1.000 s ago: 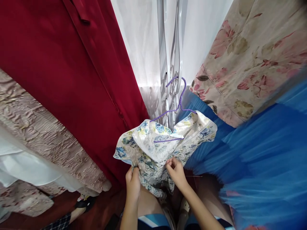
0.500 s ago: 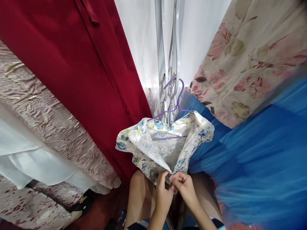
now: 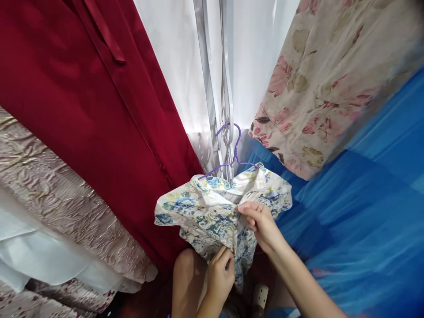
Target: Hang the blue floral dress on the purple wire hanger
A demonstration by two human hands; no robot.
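A white floral dress (image 3: 215, 221) with blue and yellow-green flowers and short sleeves hangs on a purple hanger (image 3: 236, 152). Close to its neckline, my right hand (image 3: 260, 218) pinches what looks like a small zipper pull at the top of the front seam. My left hand (image 3: 221, 269) grips the dress cloth lower on that same seam, fingers curled. Below the right hand the seam is joined, while the collar above lies open in a small V. My fingers cover most of the zipper pull.
Long garments hang all round: a red one (image 3: 109, 119) and a textured pinkish one (image 3: 66, 190) on the left, a beige floral one (image 3: 298, 101) and a blue one (image 3: 364, 212) on the right. White straps (image 3: 217, 66) hang behind the hanger. Below lies a pale clog (image 3: 260, 295).
My right hand has moved up the front seam to near the collar, and the open V has closed below it. My left hand stays low, now gripping the cloth. The view has shifted slightly.
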